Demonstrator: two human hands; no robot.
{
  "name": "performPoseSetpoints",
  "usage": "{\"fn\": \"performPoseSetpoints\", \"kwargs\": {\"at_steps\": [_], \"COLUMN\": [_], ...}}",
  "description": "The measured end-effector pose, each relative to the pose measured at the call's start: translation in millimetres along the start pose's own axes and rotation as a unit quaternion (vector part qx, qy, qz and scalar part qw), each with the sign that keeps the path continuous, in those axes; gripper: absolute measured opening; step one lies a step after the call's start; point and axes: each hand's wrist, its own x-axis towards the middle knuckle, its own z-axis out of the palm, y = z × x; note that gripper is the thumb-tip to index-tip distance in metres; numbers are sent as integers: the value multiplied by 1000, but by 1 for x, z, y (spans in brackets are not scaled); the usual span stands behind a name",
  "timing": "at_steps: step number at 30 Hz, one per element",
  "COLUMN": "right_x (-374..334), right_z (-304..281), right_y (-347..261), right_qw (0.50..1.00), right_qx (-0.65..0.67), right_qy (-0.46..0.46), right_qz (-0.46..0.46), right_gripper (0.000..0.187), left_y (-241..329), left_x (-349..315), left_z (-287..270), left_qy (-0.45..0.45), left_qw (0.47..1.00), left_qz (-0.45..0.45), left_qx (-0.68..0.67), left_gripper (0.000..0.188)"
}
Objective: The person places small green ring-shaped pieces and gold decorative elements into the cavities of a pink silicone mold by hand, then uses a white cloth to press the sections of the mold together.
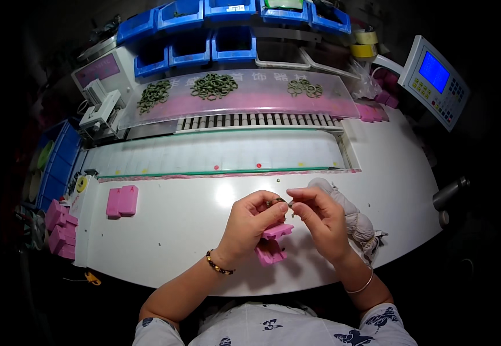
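Near the front of the white table, my left hand (244,225) pinches a small dark green piece (274,202) between thumb and fingers. It resembles the green rings lying farther back, but the fingers hide most of its shape. My right hand (324,228) is closed at the fingertips against the left one, thumb and forefinger at the piece's right end; what they pinch is too small to make out. Just below my hands are two pink mold blocks, one upper (278,231) and one lower (270,256) with a brownish hollow.
A grey-white cloth bundle (354,216) lies beside my right hand. Two pink blocks (122,201) sit at left. Behind runs a glass-edged white belt (221,153), then a translucent tray (262,104) with green ring piles (214,86). Blue bins (233,43) line the back; a control panel (435,81) stands right.
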Motion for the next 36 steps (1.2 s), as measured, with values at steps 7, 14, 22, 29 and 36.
{"fn": "performPoseSetpoints", "kwargs": {"at_steps": [7,14,22,29,36], "right_x": [6,2,5,12,19], "right_z": [-10,-15,-32,-11,-5], "right_y": [-14,-11,1,-16,-2], "right_qw": [874,961,948,967,962], "right_qx": [-378,-228,124,-221,-214], "right_qy": [4,-45,-152,-39,-40], "right_qz": [-305,-151,250,-118,-165], "right_gripper": [19,9,16,18,13], "left_y": [6,7,1,-2,0], "left_x": [1,0,-1,4,7], "left_z": [-2,1,-3,-4,-5], "left_qy": [-2,-18,-20,42,61], "left_qw": [996,999,968,874,866], "left_qz": [-71,-35,142,269,275], "left_qx": [-59,3,204,402,413], "left_gripper": [17,16,9,10,13]}}
